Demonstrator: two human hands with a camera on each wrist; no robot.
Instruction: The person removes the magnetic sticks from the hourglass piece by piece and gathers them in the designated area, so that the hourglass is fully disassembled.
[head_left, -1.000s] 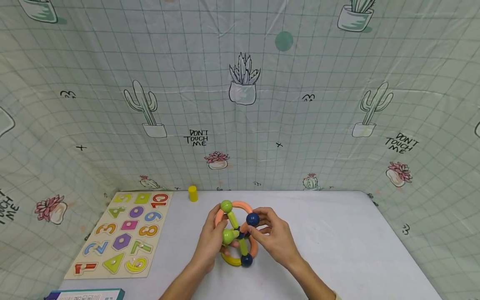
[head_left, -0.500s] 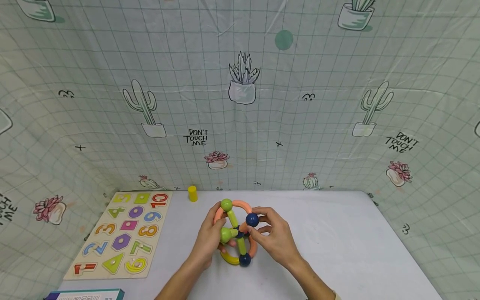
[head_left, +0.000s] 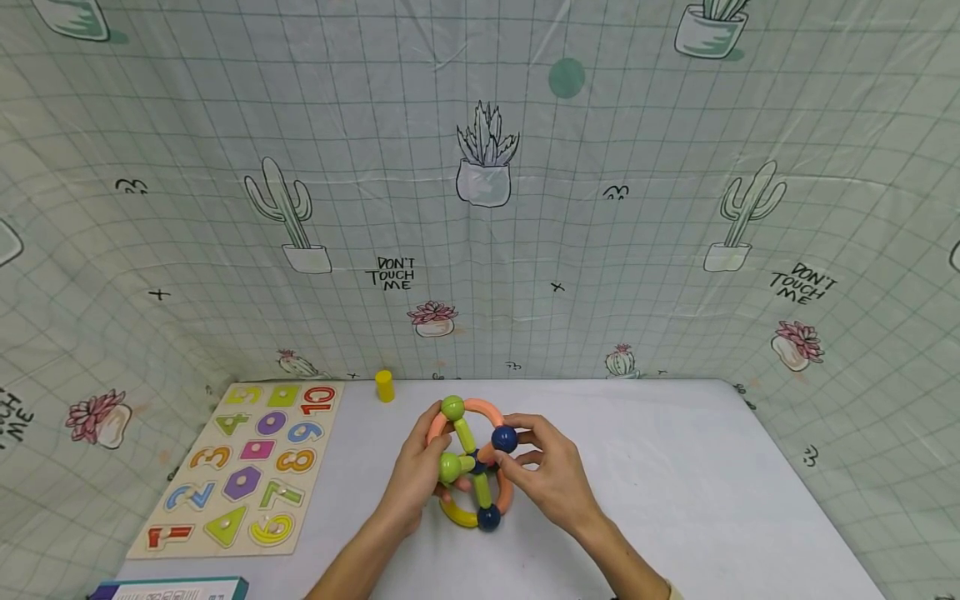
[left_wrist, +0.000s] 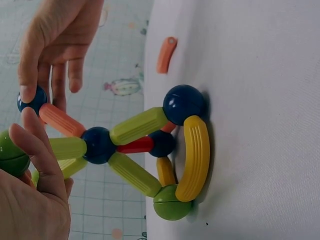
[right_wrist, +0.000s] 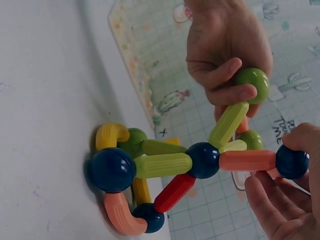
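A toy of coloured balls and ribbed rods stands on the table, its lower ring of curved rods and balls on the surface. Rods spread up and down from a central blue ball. My left hand holds its upper left side, fingers curled around a green ball in the right wrist view. With thumb and fingers, my right hand pinches the upper right blue ball, which joins a straight orange rod. A red rod slants down from the centre to the ring.
Left of the hands lies a wooden number puzzle board. A yellow cylinder stands near the back edge. One box shows at the front left. In the left wrist view, a loose orange piece lies on the table. Patterned cloth rises behind.
The toy has shifted slightly left in the head view, along with the left hand. Both hands keep their hold, and the right hand is nearly still.
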